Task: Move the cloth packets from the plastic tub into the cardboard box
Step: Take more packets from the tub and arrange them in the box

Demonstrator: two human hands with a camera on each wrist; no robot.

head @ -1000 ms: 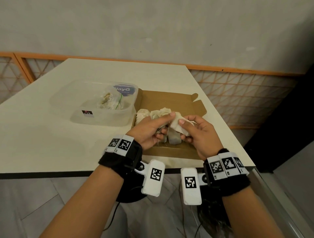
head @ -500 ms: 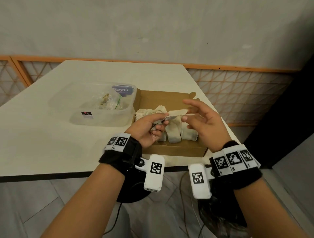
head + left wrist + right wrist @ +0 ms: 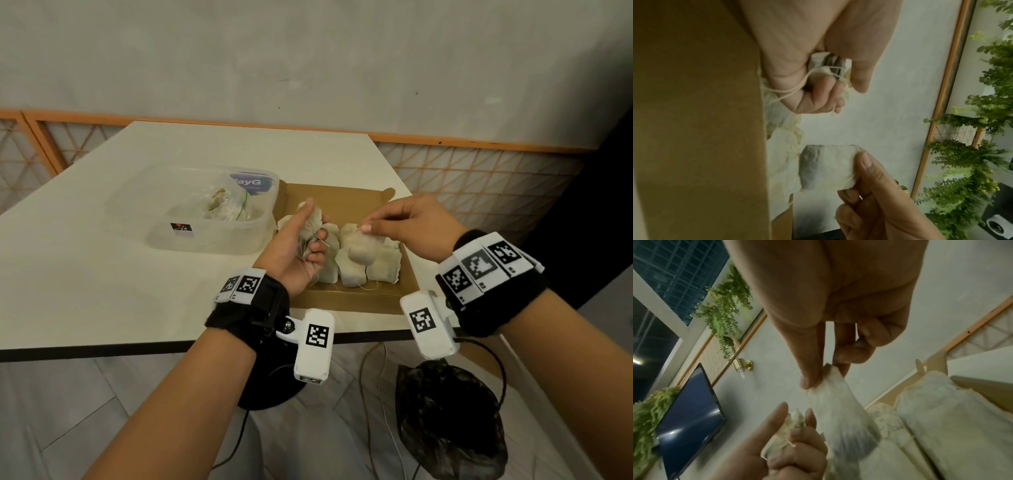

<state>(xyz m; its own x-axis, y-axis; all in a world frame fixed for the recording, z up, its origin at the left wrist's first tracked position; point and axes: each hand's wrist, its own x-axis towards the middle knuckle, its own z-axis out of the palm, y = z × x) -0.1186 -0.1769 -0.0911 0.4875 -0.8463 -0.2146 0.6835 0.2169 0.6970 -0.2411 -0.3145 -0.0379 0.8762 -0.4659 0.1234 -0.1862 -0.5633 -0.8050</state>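
Observation:
The open cardboard box (image 3: 346, 298) lies on the white table, right of the clear plastic tub (image 3: 161, 219). Several off-white cloth packets (image 3: 383, 265) lie side by side in the box. My left hand (image 3: 313, 226) is over the box's left side, its fingers curled round a stringed cloth packet (image 3: 826, 65). My right hand (image 3: 364, 228) pinches the top edge of a second packet (image 3: 838, 404) between thumb and forefinger, just above the packets in the box. The tub holds a crumpled clear bag (image 3: 222, 205); I cannot tell whether packets lie in it.
The box sits close to the table's front edge (image 3: 102, 347) and its right corner. Below the table are a black plastic bag (image 3: 445, 421), a black round base (image 3: 270, 390) and cables. An orange lattice fence (image 3: 479, 171) runs behind the table.
The hands, together on one bundle a second ago, have come apart. The left one has risen with a packet in it, and the right now pinches another over the box.

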